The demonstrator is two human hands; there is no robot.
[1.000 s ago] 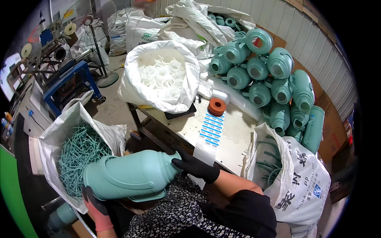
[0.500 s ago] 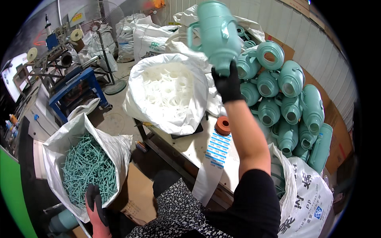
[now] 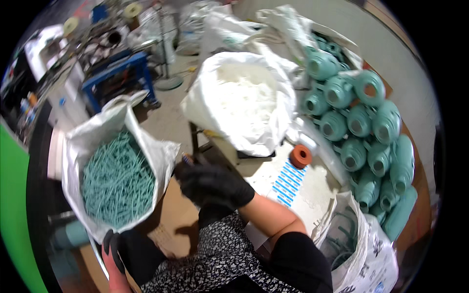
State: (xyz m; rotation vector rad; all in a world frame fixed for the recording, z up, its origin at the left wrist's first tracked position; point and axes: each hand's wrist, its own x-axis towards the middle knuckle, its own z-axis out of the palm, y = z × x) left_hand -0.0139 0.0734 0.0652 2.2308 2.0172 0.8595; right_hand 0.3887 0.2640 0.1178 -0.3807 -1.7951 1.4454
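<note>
My right hand [image 3: 215, 185], in a black glove, is over my lap, in front of the white table [image 3: 259, 185]. Motion smears its fingers, and nothing shows in its grasp. At the lower left my left hand [image 3: 111, 251], in a pink glove with dark fingers, is by the near rim of a white sack [image 3: 163, 146] holding thin green plastic sticks [image 3: 117, 180]. Its fingers are stretched out and hold nothing visible. Green thermos shells [image 3: 360, 119] are stacked on their sides at the right, and one shell [image 3: 322, 63] lies at the pile's upper left.
A white sack [image 3: 198, 105] of white plastic rings stands on the table. Near it are an orange tape roll [image 3: 300, 156] and a blue-and-white label sheet [image 3: 288, 185]. An open sack [image 3: 359, 244] with green parts stands front right. Cardboard [image 3: 171, 215] lies below me; a blue stand [image 3: 119, 73] is beyond.
My right hand has let go of the green thermos shell at the pile and come back down toward my lap. My left hand stays near the stick sack. The view has shifted.
</note>
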